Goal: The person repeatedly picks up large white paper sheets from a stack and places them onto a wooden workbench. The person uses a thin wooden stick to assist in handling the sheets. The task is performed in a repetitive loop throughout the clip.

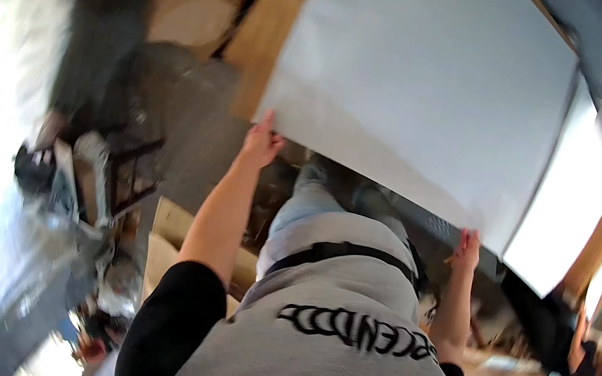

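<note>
A large white sheet [421,89] with a smooth face spreads out in front of me, its near edge slanting down to the right. My left hand [265,142] grips that edge at the near left corner, fingertips on top. Close to the near right corner, my right hand [467,249] pinches the same edge, its fingertips showing above the sheet. Both thumbs are partly hidden. Along the left side a wooden board [275,32] sticks out from beneath the sheet.
Another white sheet [575,194] lies to the right, past a dark gap. At the right rim a co-worker's hand [579,340] shows. A cardboard box [169,226] stands by my left arm. Blurred clutter [92,177] sits on the left, beside a bright pale area.
</note>
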